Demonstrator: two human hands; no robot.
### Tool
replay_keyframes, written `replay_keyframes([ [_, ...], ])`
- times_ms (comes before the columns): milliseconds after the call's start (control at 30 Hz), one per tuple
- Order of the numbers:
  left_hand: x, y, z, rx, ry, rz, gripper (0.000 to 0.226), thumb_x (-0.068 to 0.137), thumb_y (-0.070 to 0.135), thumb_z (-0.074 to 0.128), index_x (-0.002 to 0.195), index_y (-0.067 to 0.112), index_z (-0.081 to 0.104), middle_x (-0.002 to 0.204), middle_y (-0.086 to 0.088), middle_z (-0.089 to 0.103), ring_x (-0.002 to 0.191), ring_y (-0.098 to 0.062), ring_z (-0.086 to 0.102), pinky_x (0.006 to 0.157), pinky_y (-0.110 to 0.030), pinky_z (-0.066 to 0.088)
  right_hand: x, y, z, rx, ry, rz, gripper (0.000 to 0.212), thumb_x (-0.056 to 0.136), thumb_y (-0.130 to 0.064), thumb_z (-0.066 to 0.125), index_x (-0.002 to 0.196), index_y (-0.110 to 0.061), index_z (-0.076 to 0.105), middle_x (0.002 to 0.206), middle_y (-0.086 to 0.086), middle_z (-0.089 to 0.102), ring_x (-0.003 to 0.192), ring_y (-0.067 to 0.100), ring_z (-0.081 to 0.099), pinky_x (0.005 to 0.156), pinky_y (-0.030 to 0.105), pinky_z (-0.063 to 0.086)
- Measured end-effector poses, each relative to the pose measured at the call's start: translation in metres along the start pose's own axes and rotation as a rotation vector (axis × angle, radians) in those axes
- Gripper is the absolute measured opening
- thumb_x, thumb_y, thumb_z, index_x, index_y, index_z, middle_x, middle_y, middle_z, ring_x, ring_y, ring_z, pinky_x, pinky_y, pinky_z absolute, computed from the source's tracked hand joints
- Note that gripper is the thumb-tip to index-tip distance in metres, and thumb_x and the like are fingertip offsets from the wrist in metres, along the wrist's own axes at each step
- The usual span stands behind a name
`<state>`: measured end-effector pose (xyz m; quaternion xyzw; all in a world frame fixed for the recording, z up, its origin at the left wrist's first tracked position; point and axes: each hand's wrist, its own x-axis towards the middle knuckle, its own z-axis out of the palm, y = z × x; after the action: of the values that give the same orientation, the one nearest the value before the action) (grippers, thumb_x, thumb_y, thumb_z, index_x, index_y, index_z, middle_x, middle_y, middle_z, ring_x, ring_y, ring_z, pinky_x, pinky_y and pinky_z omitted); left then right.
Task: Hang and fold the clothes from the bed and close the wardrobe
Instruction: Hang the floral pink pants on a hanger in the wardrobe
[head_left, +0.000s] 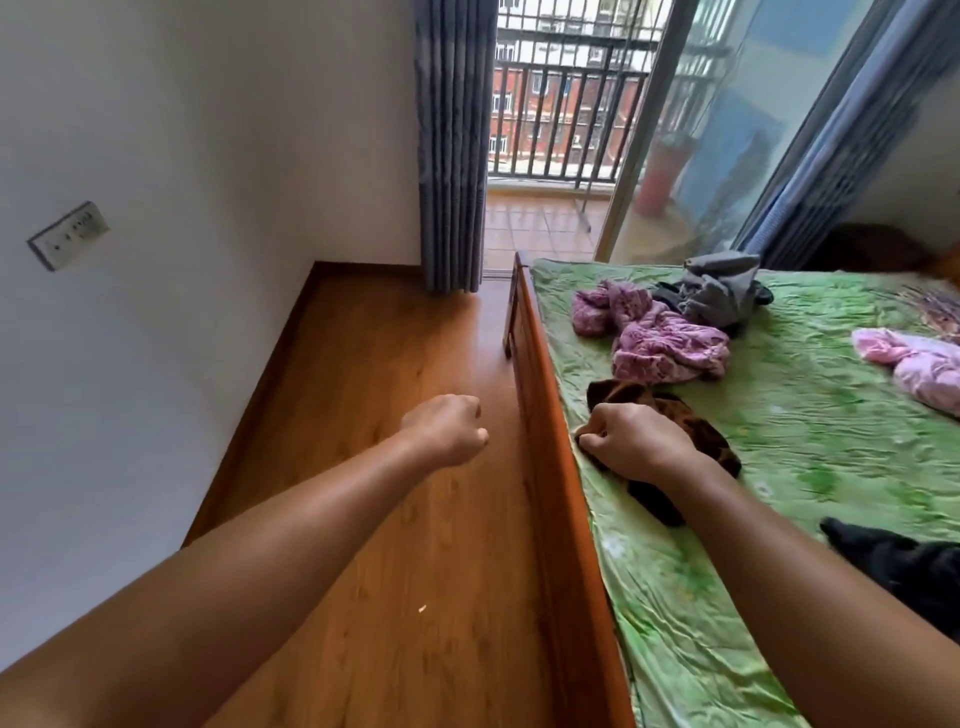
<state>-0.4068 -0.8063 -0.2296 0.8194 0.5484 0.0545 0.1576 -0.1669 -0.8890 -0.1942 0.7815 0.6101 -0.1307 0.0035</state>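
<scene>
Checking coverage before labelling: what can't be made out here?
Head view:
Wardrobe: outside the frame.
Black cloth garment: cut off by right edge.
Pale pink crumpled garment: blurred, cut by right edge.
Brown patterned garment: middle hidden under right hand gripping it.

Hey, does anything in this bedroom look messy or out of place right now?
Yes. Clothes lie crumpled on the bed sheet: a purple garment, grey garment, pink garment, black garment, and a brown garment that the right hand grips near the bed's edge. A small pale scrap lies on the floor.
</scene>
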Motion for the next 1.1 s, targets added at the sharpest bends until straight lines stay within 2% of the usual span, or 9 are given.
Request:
replay_keyframes([
  [200,0.064,-0.005,-0.003,-0.007,-0.050,0.069,0.029,0.086,0.047,0.058,0.110,0.032,0.064,0.108,0.009,0.067,0.089,-0.013,0.063,0.071,-0.034,0.061,0.037,0.002,-0.005,0.015,-0.020,0.072,0.032,0.092,-0.054,0.056,0.111,-0.029,0.064,0.118,0.001,0.066,0.108,0.022,0.061,0.083,0.036,0.052],
  [367,0.140,-0.003,0.006,0.007,-0.056,0.100,0.029,0.082,0.052,0.058,0.105,0.036,0.064,0.100,0.013,0.066,0.083,-0.011,0.064,0.067,-0.033,0.061,0.104,0.012,-0.004,0.050,-0.016,0.106,0.033,0.091,-0.054,0.056,0.111,-0.029,0.062,0.117,0.000,0.065,0.105,0.022,0.061,0.075,0.032,0.047],
  [533,0.245,0.017,0.007,0.048,-0.038,0.111,0.025,0.081,0.051,0.059,0.099,0.036,0.064,0.101,0.010,0.069,0.084,-0.013,0.065,0.067,-0.035,0.061,0.199,0.038,-0.015,0.098,-0.021,0.111,0.038,0.089,-0.052,0.056,0.119,-0.028,0.063,0.122,0.002,0.066,0.111,0.022,0.062,0.084,0.033,0.051],
  [700,0.342,0.053,-0.001,0.032,-0.073,0.151,0.023,0.085,0.049,0.061,0.103,0.035,0.064,0.107,0.008,0.069,0.091,-0.015,0.066,0.074,-0.038,0.061,0.282,0.077,-0.044,0.116,-0.010,0.133,0.045,0.088,-0.054,0.056,0.125,-0.029,0.061,0.129,0.004,0.062,0.119,0.025,0.058,0.094,0.037,0.049],
  [833,0.409,0.082,-0.002,0.052,-0.152,0.230,0.030,0.086,0.047,0.057,0.110,0.031,0.065,0.114,0.004,0.069,0.101,-0.020,0.066,0.081,-0.040,0.059,0.330,0.106,-0.054,0.140,-0.014,0.201,0.046,0.088,-0.056,0.056,0.125,-0.028,0.060,0.123,0.004,0.060,0.115,0.027,0.059,0.092,0.039,0.051],
  [1100,0.547,0.134,0.028,0.158,-0.314,0.439,0.037,0.091,0.040,0.054,0.124,0.025,0.060,0.127,-0.002,0.064,0.115,-0.025,0.060,0.085,-0.035,0.054,0.419,0.167,-0.045,0.194,-0.070,0.387,0.044,0.088,-0.050,0.057,0.122,-0.023,0.059,0.124,0.012,0.061,0.117,0.032,0.059,0.095,0.038,0.049],
])
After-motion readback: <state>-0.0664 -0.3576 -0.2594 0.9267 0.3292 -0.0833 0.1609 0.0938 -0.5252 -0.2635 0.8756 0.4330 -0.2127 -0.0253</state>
